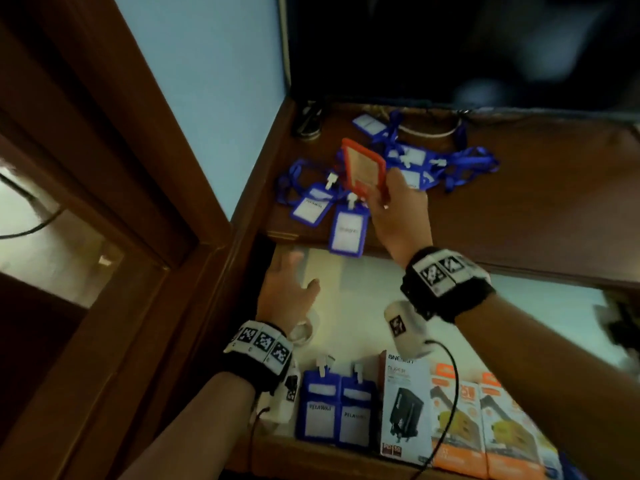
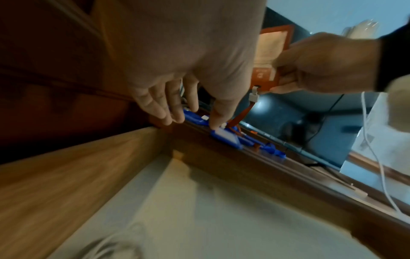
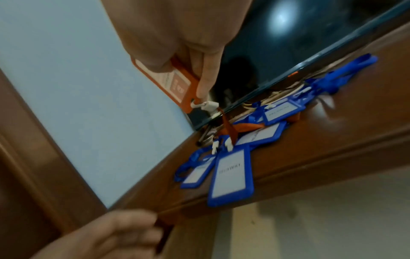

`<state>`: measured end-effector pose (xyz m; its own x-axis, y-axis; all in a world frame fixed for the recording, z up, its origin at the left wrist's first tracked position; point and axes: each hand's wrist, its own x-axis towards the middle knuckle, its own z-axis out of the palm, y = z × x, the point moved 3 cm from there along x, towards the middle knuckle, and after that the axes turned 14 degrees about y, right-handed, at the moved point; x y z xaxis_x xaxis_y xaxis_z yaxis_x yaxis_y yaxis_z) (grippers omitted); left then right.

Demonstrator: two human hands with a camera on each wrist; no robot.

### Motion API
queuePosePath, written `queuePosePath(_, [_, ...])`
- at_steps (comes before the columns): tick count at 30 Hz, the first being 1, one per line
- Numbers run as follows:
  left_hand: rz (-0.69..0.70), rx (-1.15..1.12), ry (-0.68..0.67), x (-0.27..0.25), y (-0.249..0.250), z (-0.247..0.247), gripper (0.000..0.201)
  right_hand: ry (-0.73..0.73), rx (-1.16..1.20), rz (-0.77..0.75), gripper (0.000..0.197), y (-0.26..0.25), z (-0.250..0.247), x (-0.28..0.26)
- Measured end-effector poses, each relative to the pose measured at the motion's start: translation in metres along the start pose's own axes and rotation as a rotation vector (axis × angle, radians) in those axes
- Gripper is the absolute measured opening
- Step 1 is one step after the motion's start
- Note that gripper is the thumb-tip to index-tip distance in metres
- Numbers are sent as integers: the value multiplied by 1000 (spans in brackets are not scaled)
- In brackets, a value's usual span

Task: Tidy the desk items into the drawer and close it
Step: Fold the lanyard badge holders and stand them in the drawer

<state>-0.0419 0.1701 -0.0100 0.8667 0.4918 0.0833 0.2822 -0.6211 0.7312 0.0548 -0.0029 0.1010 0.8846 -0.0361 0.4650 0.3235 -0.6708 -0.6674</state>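
Observation:
My right hand (image 1: 386, 194) pinches an orange badge holder (image 1: 363, 168) and holds it upright above the desk top (image 1: 519, 202). Its orange lanyard (image 3: 228, 129) trails down into a pile of blue badge holders (image 1: 346, 230) with blue lanyards (image 1: 464, 164). My left hand (image 1: 287, 289) hovers with fingers spread over the back left of the pulled-out drawer (image 1: 363, 292), just below the desk edge, holding nothing. In the left wrist view the left hand (image 2: 184, 105) reaches near a blue badge holder (image 2: 224, 138), beside the right hand (image 2: 321, 64).
The front of the drawer holds two blue badge holders (image 1: 334, 414), a black-and-white charger box (image 1: 405, 407), orange boxes (image 1: 485, 427) and a white cable coil (image 1: 304, 330). A dark screen (image 1: 450, 46) stands behind the desk. Wooden framing (image 1: 138, 202) is on the left.

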Motion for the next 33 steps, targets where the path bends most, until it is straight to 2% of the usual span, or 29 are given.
queuePosePath(2, [104, -162, 21, 18, 31, 7, 63, 104, 111, 157, 22, 8, -18, -10])
queuePosePath(4, [148, -277, -105, 33, 65, 22, 71, 214, 218, 275, 26, 18, -35, -17])
queuePosePath(5, [193, -250, -188, 38, 77, 33, 78, 257, 279, 323, 26, 22, -42, -20])
queuePosePath(7, [309, 95, -316, 44, 86, 59, 93, 320, 407, 427, 26, 29, -54, -23])
queuePosePath(9, [304, 450, -418, 42, 75, 81, 99, 357, 513, 516, 28, 36, -68, -24])
queuePosePath(10, [288, 544, -433, 41, 69, 88, 98, 380, 551, 544, 29, 38, -77, -23])
queuePosePath(14, [384, 695, -359, 36, 54, 102, 96, 533, 640, 635, 27, 63, -124, -17])
queuePosePath(19, [375, 635, -244, 44, 60, 103, 78, 742, 692, 682, 26, 97, -191, -19])
queuePosePath(26, [290, 672, -300, 53, 69, 103, 78, 1072, 666, 856, 36, 161, -262, -36])
queuePosePath(29, [165, 709, -348, 49, 88, 103, 82, 1034, 629, 907, 32, 174, -271, -41])
queuePosePath(33, [148, 754, -455, 31, 130, 104, 59, 869, 680, 926, 27, 181, -262, -51])
